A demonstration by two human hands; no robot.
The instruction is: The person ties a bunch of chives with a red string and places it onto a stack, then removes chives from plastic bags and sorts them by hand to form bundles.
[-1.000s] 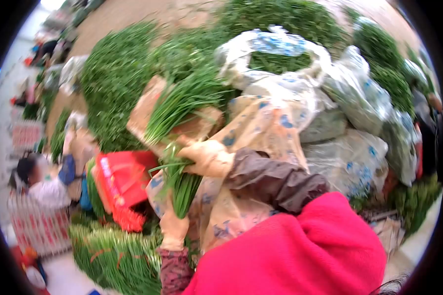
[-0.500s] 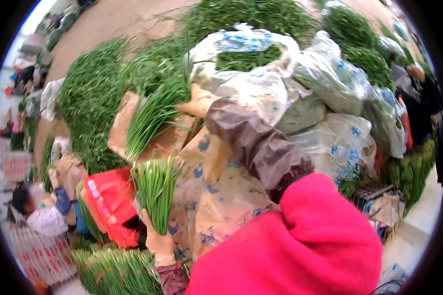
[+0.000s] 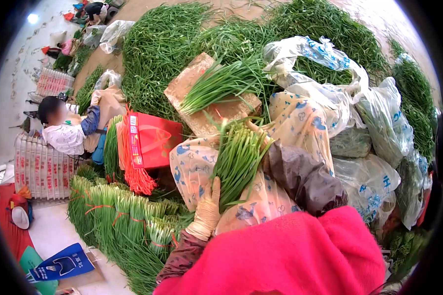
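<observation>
A loose bunch of green chives [image 3: 241, 160] stands tilted over my lap, its pale cut ends at the top. My gloved left hand [image 3: 206, 212] is closed around its lower left side, one finger stretched up along the stems. At the bunch's upper right edge, my gloved right hand [image 3: 255, 128] is mostly hidden behind the stems, so its grip does not show. The dark plastic-covered right sleeve reaches in from the right. Beyond the bunch, more loose chives [image 3: 226, 83] lie on a worn brown board [image 3: 189, 96].
A red box bag [image 3: 155, 140] with orange-red ties [image 3: 139, 179] stands left of my lap. Several tied chive bundles [image 3: 128, 221] line the lower left. Large chive heaps [image 3: 162, 54] lie beyond, with filled plastic bags [image 3: 384, 120] at right. A co-worker [image 3: 66, 128] sits at left.
My right hand has drawn back from the chives on the board to the bunch at my lap. My left hand stays on that bunch. The view has swung left and down.
</observation>
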